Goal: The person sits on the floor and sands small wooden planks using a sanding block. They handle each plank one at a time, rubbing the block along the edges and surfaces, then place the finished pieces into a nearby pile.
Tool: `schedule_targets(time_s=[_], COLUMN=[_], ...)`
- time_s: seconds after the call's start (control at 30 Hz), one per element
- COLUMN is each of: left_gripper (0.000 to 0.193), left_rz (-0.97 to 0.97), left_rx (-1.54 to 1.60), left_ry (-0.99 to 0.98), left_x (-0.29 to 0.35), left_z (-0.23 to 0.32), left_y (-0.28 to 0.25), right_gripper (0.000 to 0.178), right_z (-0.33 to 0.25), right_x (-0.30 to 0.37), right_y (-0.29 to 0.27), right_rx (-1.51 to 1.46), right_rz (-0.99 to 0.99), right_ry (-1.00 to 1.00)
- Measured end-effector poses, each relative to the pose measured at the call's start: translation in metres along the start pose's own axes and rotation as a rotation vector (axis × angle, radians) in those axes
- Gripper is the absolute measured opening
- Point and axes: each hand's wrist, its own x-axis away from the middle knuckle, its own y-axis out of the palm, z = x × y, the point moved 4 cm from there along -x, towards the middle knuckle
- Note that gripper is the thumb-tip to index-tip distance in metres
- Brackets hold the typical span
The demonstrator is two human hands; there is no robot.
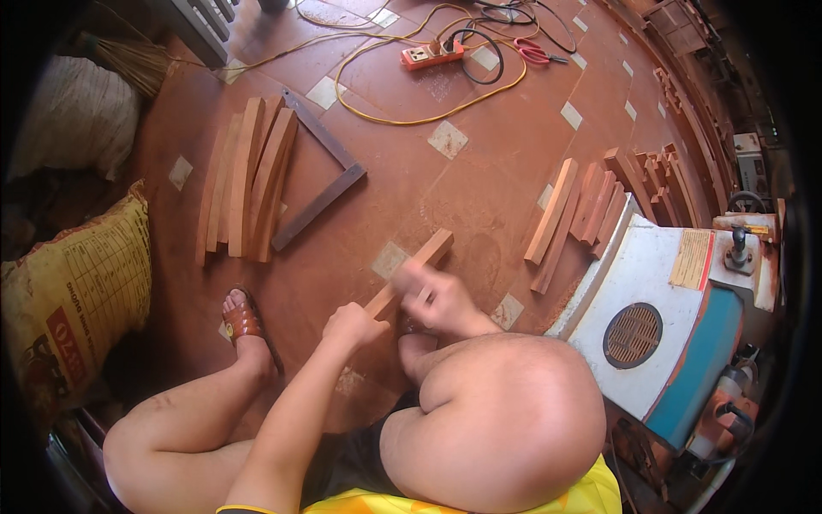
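Note:
A short reddish wooden bar (437,248) slants up and to the right between my legs, just above the tiled floor. My left hand (354,326) is closed round its near end. Farther along, my right hand (432,293) lies against the bar with its fingers curled. Motion blurs the fingertips and thumb of that hand. Anything it might hold is too smeared to make out. The bar's far end sticks out beyond my right hand.
Wooden strips (244,184) lie at left beside a dark angled frame (330,141). More wood pieces (552,210) lie at right, near a white and teal machine (676,300). An orange power strip (432,56), yellow cable and red-handled scissors (535,51) lie ahead. A printed sack (81,291) stands left.

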Motion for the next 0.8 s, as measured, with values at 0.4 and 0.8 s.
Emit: schedule_targets(time_s=[0.4, 0.8], left_gripper=[0.069, 0.066], left_rz=[0.016, 0.108], left_rx=[-0.019, -0.115], left_ry=[-0.019, -0.019], left_x=[-0.003, -0.001], left_z=[0.0, 0.005], left_y=[-0.003, -0.001], right_gripper=[0.061, 0.069], right_z=[-0.018, -0.021], right_x=[0.008, 0.016], right_y=[-0.003, -0.003], right_rx=[0.022, 0.07], right_rz=[-0.123, -0.265], right_ry=[-0.114, 0.057])
